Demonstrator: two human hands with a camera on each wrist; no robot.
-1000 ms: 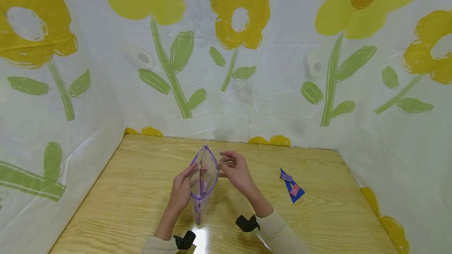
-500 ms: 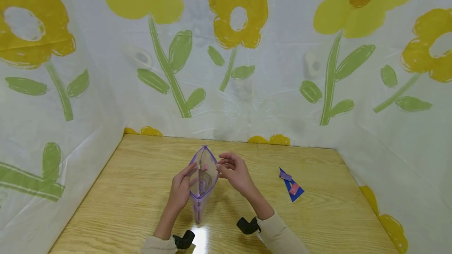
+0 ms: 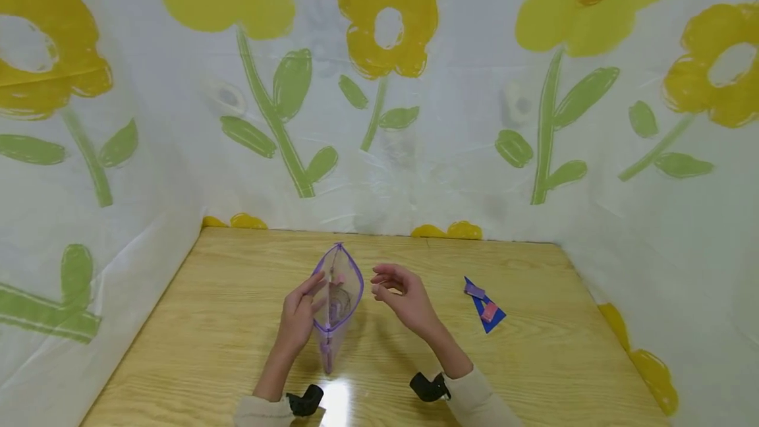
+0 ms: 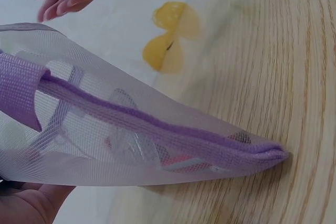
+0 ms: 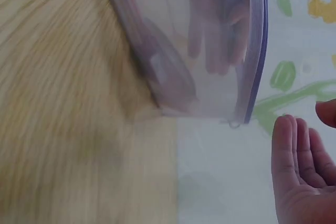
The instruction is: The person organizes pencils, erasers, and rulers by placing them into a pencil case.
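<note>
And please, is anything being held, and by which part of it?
The left hand holds the purple-trimmed mesh zip pouch by its left side, near its open mouth. The right hand holds nothing.

The zip pouch [image 4: 100,66] looks to me like sheer mesh, its binding [image 4: 163,128] coarsely woven, the wood-grain tabletop [image 3: 225,321] glossy, the backdrop [image 3: 456,170] faintly sheeny.

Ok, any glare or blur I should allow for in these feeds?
Head: a bright glare patch on the table near the bottom edge, detail inside the pouch hard to read; left wrist: the purple seam and nearby wood grain fairly sharp, contents veiled by mesh; right wrist: table grain smeared at lower left, pouch contents blurred, right hand clearer.
</note>
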